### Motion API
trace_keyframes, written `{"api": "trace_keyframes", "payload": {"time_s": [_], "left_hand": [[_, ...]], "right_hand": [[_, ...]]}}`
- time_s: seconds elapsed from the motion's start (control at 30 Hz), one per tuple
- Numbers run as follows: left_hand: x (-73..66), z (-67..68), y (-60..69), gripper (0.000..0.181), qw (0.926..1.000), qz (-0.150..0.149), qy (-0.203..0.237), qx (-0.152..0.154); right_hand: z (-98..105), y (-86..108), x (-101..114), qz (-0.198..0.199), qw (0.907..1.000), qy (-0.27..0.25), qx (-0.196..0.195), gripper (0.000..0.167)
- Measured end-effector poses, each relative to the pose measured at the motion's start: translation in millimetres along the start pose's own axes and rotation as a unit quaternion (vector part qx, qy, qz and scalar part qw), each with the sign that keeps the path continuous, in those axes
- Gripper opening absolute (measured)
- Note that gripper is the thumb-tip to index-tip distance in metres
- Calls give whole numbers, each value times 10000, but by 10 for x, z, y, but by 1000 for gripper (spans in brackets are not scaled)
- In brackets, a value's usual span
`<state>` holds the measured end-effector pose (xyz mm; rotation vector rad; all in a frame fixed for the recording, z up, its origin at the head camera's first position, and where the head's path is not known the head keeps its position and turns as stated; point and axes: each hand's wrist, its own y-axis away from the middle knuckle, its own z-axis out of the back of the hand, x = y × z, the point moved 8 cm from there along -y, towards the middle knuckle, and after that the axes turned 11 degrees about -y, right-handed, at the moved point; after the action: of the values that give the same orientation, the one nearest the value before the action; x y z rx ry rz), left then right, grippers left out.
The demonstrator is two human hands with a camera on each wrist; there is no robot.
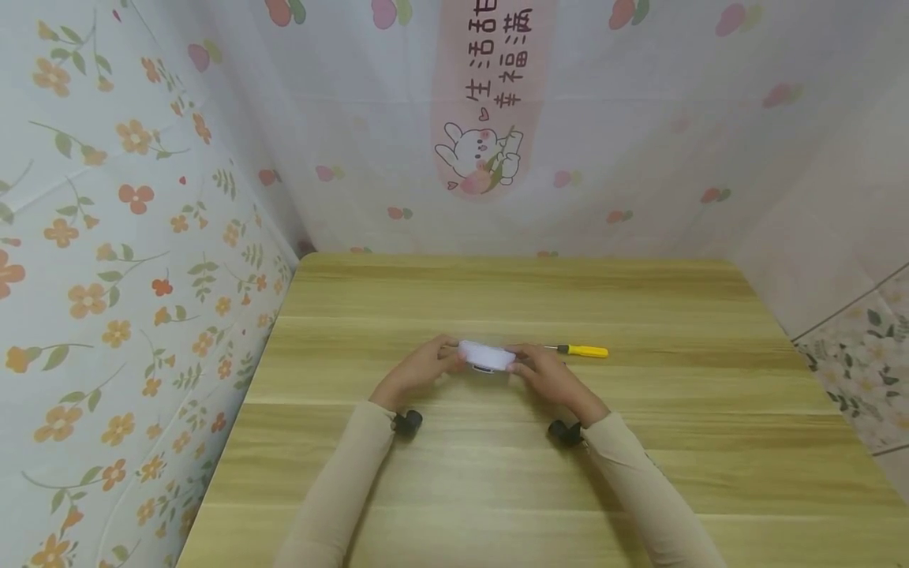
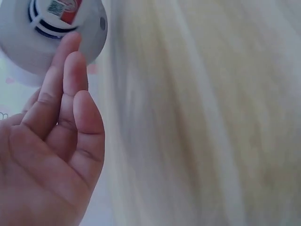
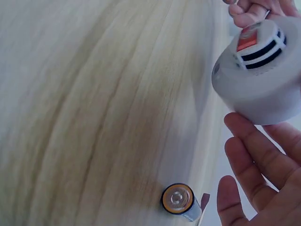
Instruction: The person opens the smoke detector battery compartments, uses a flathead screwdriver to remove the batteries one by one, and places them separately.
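A round white smoke detector (image 1: 487,355) with dark vent slots and a red label is held just above the table, between both hands. My left hand (image 1: 424,364) grips its left edge, the thumb on the near side. On the opposite edge, my right hand (image 1: 555,379) holds it between thumb and fingers. In the left wrist view, the detector's vented centre (image 2: 52,21) shows a QR code, and several fingers lie against the housing. The right wrist view shows the detector's side (image 3: 254,101) resting against the right fingertips (image 3: 237,123).
A screwdriver (image 1: 586,352) with a yellow handle lies just beyond the right hand. Near that hand, a battery (image 3: 178,199) is on the wooden table (image 1: 454,481). Patterned cloth (image 1: 355,158) hangs behind the table and on its left.
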<state>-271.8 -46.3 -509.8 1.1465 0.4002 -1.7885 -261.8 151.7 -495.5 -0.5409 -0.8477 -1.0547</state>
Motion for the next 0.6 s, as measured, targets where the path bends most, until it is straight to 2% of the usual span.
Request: {"api": "trace_keyframes", "payload": {"time_s": [0.2,0.37,0.47,0.6], "left_hand": [[1,33,8,55,9998,81,-81,-180],[-8,48,2,42,9977,-88,-549,-388],[-13,41,3,34,9953,-194,-842,-428],[-15,31,7,32,9934,-216,-1037,-429]], "right_hand": [[29,-18,20,-50,9997,-74,-223,37],[53,-26,40,-134,9988,-251,-388,39],[61,-16,52,-233,9979,-363,-480,42],[45,-17,36,-384,9972,-309,-568,44]]}}
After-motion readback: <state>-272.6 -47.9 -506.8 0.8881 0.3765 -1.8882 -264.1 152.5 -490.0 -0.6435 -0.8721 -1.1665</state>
